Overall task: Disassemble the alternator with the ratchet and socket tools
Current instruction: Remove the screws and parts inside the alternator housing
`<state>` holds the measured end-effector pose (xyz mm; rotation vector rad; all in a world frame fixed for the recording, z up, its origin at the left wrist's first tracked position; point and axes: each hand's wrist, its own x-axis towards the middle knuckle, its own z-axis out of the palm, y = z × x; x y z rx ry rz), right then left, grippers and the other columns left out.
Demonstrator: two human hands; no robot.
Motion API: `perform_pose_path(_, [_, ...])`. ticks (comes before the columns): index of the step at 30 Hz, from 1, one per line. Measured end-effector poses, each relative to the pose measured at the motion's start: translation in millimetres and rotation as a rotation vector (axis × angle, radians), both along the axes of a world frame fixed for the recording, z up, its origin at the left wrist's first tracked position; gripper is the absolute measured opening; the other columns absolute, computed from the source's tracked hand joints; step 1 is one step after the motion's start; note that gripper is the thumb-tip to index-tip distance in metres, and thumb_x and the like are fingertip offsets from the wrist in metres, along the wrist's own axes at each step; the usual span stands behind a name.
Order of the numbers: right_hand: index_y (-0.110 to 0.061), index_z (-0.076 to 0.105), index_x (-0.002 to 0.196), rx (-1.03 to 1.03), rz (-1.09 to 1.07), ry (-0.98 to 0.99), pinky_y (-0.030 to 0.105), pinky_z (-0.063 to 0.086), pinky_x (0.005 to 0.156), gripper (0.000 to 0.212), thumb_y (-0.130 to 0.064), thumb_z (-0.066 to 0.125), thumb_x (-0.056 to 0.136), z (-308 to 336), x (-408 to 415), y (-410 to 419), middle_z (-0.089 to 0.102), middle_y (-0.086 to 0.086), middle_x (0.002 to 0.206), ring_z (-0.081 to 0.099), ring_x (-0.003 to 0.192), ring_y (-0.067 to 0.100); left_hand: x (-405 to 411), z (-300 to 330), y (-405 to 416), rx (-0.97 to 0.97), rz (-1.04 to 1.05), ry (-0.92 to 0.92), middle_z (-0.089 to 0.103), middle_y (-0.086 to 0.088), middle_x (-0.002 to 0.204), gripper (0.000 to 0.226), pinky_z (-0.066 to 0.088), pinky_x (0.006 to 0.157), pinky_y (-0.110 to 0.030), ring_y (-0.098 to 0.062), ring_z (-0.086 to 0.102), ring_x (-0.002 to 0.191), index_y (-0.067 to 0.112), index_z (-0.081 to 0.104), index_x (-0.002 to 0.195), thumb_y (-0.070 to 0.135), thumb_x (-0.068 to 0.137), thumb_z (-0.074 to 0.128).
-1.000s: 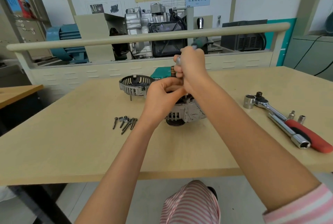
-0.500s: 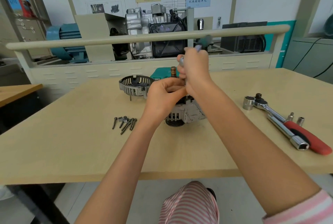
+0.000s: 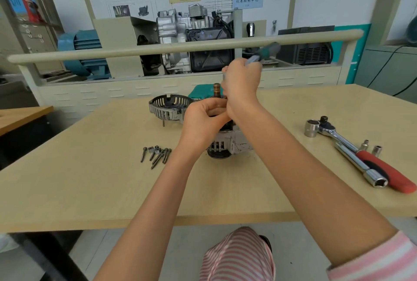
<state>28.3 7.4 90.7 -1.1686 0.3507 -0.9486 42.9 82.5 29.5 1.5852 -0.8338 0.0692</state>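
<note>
- Alternator [image 3: 228,143] stands on the counter [image 3: 90,190], pulley down.
- Left hand [image 3: 203,120] grips its top.
- Right hand [image 3: 242,82] holds a screwdriver [image 3: 262,53] above it.
- Ratchet [image 3: 365,156] lies well right; bolts [image 3: 156,155] left.

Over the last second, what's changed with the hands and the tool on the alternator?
The right hand has risen a little above the alternator, and the green-handled screwdriver in its grip now tilts further right. The left hand still holds the alternator's top. The bolts, removed cover, ratchet and loose sockets stayed put on the table.
</note>
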Motion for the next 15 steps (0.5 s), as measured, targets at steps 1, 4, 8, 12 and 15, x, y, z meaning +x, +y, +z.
perform_pose_path(1, [-0.009, 0.039, 0.097, 0.002, 0.099, 0.059, 0.017, 0.024, 0.035, 0.009, -0.007, 0.030, 0.095, 3.1, -0.8, -2.5, 0.045, 0.002, 0.064, 0.035, 0.035, 0.005, 0.1, 0.4, 0.7, -0.001, -0.010, -0.002, 0.074, -0.005, 0.085, 0.015, 0.053, 0.074, -0.016, -0.008, 0.068, 0.080, 0.009, 0.071, 0.095, 0.004, 0.082, 0.067])
perform_pose_path(4, [-0.010, 0.047, 0.083, -0.031, 0.452, 0.233, 0.015, 0.016, 0.032, 0.019, -0.006, 0.032, 0.093, 13.4, -7.1, -15.1, 0.041, -0.003, 0.056, 0.022, 0.029, 0.004, 0.6, 1.3, 2.4, -0.004, -0.040, 0.026, 0.072, 0.006, 0.075, 0.009, 0.047, 0.066, -0.008, 0.001, 0.066, 0.073, 0.014, 0.071, 0.090, 0.009, 0.083, 0.068])
perform_pose_path(8, [-0.010, 0.050, 0.084, -0.021, 0.620, 0.244, 0.015, 0.017, 0.031, 0.020, -0.008, 0.033, 0.094, 15.8, -12.7, -21.1, 0.043, -0.007, 0.049, 0.023, 0.030, 0.003, 2.3, 1.8, 1.5, -0.010, -0.026, 0.057, 0.072, 0.003, 0.077, 0.012, 0.047, 0.067, -0.008, 0.000, 0.066, 0.073, 0.010, 0.070, 0.093, 0.011, 0.081, 0.071])
perform_pose_path(12, [-0.014, 0.040, 0.086, -0.020, 0.179, 0.115, 0.017, 0.023, 0.035, 0.015, -0.008, 0.030, 0.095, 4.3, -2.0, -8.1, 0.045, 0.000, 0.067, 0.031, 0.042, 0.007, 1.4, 1.8, -0.5, -0.012, 0.018, 0.027, 0.072, 0.001, 0.077, 0.010, 0.053, 0.073, -0.015, -0.006, 0.067, 0.074, 0.017, 0.071, 0.085, 0.009, 0.080, 0.071])
perform_pose_path(15, [-0.015, 0.030, 0.084, 0.033, 0.068, 0.032, 0.020, 0.027, 0.040, 0.014, -0.009, 0.030, 0.096, 0.4, 5.0, -5.9, 0.039, 0.001, 0.068, 0.032, 0.046, 0.009, 0.8, 1.6, -1.2, 0.008, 0.030, 0.014, 0.073, -0.004, 0.083, 0.011, 0.053, 0.076, -0.017, -0.008, 0.068, 0.078, 0.014, 0.071, 0.090, 0.008, 0.081, 0.069])
